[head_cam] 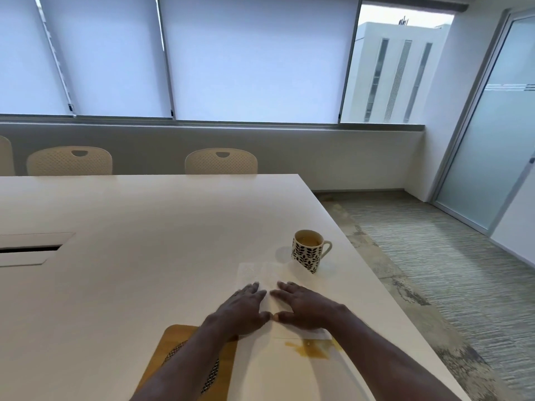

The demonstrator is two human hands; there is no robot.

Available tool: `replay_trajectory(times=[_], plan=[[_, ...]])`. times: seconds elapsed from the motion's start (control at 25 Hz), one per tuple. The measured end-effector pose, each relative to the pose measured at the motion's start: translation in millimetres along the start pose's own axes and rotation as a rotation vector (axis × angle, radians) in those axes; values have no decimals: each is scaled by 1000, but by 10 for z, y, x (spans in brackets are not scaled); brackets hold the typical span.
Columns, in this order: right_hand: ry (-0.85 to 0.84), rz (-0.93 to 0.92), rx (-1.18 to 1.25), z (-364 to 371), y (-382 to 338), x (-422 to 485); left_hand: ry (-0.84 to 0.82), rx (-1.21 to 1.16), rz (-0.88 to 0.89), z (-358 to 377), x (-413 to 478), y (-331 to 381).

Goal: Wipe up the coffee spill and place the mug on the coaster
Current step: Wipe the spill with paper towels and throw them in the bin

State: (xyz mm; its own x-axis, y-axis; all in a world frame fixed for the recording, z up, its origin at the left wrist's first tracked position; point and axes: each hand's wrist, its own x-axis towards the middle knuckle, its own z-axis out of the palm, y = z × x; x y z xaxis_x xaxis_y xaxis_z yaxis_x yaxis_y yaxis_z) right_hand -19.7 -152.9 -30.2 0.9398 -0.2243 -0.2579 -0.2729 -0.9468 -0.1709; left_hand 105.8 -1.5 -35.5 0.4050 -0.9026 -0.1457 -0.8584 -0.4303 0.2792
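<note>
Head view: both hands lie flat, fingers straight and spread, gripping nothing; the left hand (246,311) and right hand (304,308) press side by side on a white towel (260,274) on the table (144,227). The spill (309,347) sits at the towel's near edge. The mug (308,251) stands beyond the towel, handle right. The coaster (210,374) lies on a board (173,342), partly under the left forearm

1 head-worn view looks forward and down across the table (144,227).
</note>
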Motion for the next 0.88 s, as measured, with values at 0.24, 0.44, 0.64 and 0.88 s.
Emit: replay_trajectory(times=[0.24,0.44,0.64,0.88], plan=[[8,-17,21,32,245,-271,137,-35,-31,168,52,328],[57,4,25,-13,413,-410,-4,-22,43,246,103,592],[-57,46,38,-91,615,-416,-50,41,36,264,182,681],[-111,32,32,11,702,-400,-20,115,39,383,178,646]])
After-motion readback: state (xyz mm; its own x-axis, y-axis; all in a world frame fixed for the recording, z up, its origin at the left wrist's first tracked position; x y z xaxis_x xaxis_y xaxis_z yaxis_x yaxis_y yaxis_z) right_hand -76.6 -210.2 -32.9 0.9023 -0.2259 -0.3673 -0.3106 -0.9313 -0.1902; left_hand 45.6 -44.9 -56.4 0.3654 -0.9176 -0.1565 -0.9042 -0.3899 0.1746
